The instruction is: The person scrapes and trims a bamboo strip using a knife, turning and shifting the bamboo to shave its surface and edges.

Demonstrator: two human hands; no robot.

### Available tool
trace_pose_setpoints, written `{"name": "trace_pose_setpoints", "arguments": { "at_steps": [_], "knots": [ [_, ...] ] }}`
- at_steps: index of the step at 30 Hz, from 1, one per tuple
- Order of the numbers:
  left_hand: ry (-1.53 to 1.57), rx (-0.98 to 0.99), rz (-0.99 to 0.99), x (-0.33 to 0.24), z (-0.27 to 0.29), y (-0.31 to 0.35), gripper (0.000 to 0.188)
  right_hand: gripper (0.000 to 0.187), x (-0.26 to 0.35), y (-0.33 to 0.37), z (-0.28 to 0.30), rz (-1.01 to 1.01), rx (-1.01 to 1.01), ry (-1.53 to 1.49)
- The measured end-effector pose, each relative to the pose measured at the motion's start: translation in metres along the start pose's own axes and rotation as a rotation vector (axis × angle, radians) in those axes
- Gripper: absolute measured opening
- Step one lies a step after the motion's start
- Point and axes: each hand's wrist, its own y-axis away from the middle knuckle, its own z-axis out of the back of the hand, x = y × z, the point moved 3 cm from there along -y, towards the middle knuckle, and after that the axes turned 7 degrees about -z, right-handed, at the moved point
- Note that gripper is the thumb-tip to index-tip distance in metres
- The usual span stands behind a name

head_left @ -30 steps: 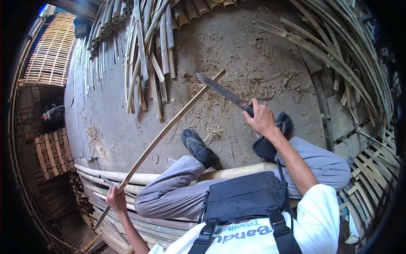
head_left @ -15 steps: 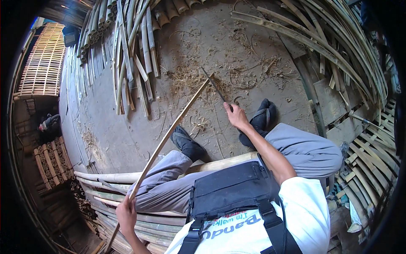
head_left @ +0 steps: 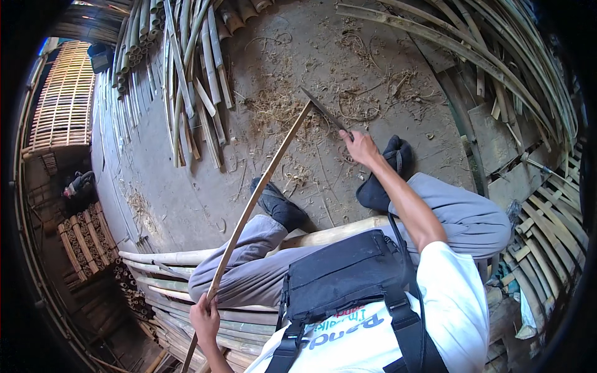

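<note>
A long, slightly bowed bamboo strip [head_left: 254, 198] slants from the lower left up to the middle of the floor, crossing over my left leg. My left hand [head_left: 206, 316] is closed round it close to its lower end. In my right hand [head_left: 360, 148] is a knife [head_left: 326, 110] with a dark, narrow blade, its handle mostly covered by my fingers. The blade crosses the strip's far tip; whether the edge touches it I cannot tell. Curled shavings [head_left: 287, 112] lie on the floor below the tip.
Split bamboo poles [head_left: 214, 56] lie in a heap at the far left. Long bent strips [head_left: 460, 50] are stacked at the far right, with a woven slat frame [head_left: 541, 242] nearer. Bamboo poles [head_left: 168, 257] run beside my left leg. My dark-covered feet [head_left: 281, 208] rest either side of the strip's far end.
My right hand and the knife have shifted slightly right and away from me, the blade now lying at a flatter slant. My left hand has moved a little right with the strip.
</note>
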Motion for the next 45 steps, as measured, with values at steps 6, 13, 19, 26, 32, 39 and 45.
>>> {"name": "trace_pose_setpoints", "arguments": {
  "at_steps": [6, 13, 19, 26, 32, 39, 45],
  "knots": [
    [0.093, -0.057, 0.036, 0.013, -0.008, 0.000, 0.018, 0.069, 0.025, 0.027, 0.001, 0.135, 0.054, 0.012],
    [0.016, -0.045, 0.030, 0.015, -0.011, 0.000, 0.017, 0.065, 0.049, 0.034, -0.013, 0.109, 0.077, -0.058],
    [-0.061, -0.112, 0.067, 0.013, -0.016, 0.011, 0.016, 0.063, 0.068, 0.067, 0.009, 0.316, 0.187, 0.254],
    [-0.103, -0.110, 0.061, 0.008, -0.014, 0.003, 0.021, 0.061, 0.059, 0.048, 0.022, 0.309, 0.186, 0.175],
    [0.052, -0.133, 0.094, 0.021, -0.013, 0.007, 0.016, 0.053, 0.076, 0.075, -0.007, 0.341, 0.342, 0.264],
    [-0.033, -0.136, 0.083, 0.003, -0.007, 0.000, 0.020, 0.068, 0.042, 0.019, 0.003, 0.216, 0.032, 0.187],
    [-0.015, -0.168, 0.079, 0.008, -0.011, 0.005, 0.021, 0.044, 0.093, 0.128, -0.031, 0.496, 0.373, 0.195]
  ]
}}
